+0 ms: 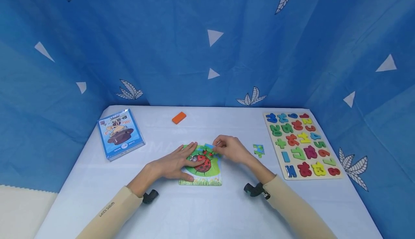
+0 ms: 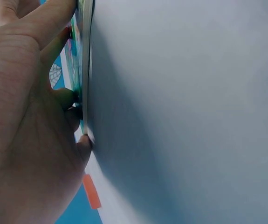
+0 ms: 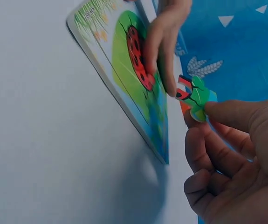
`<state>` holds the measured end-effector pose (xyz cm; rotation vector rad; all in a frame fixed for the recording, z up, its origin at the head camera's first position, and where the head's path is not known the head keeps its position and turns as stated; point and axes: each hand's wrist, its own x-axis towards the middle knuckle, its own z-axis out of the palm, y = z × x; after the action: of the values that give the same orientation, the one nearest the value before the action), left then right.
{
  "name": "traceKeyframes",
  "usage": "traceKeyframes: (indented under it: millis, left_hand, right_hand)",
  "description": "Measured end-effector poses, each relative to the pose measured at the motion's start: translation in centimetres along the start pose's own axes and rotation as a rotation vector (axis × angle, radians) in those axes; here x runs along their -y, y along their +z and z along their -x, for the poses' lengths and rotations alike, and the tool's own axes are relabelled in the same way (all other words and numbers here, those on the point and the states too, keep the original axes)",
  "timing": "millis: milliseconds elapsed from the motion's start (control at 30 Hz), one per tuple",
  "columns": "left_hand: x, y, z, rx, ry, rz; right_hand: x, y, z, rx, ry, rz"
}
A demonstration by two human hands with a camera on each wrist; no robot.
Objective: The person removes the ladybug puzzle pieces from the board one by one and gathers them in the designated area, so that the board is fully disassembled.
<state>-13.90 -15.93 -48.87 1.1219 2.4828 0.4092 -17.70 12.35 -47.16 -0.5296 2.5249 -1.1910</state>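
A ladybug jigsaw board [image 1: 210, 180] lies flat on the white table, its printed ladybug red with black spots. Across its left side rests my left hand [image 1: 175, 164], fingers spread; in the left wrist view some fingertips touch the board's edge. Between thumb and fingers, my right hand [image 1: 231, 149] pinches a jigsaw piece [image 3: 200, 97], green with red and black parts. The right wrist view shows this piece raised off the board near its upper right corner. Part of the picture is hidden under the left hand.
A loose jigsaw piece [image 1: 258, 150] lies right of the right hand. Further right is a wooden board of coloured numbers and characters [image 1: 281, 163]. An orange block [image 1: 179, 118] lies behind the jigsaw, and a blue box [image 1: 121, 134] at back left. Blue curtains [image 1: 181, 52] enclose the table.
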Motion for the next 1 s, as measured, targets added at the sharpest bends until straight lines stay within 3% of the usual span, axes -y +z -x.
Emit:
traceKeyframes:
  millis: [467, 1000]
  left_hand:
    - [0.3, 0.2, -0.2, 0.004, -0.008, -0.001]
    - [0.2, 0.3, -0.1, -0.005, -0.009, 0.017]
  right_hand:
    - [-1.0, -5.4, 1.3, -0.019, 0.061, 0.026]
    - [-3.3, -7.5, 2.2, -0.037, 0.07, 0.072]
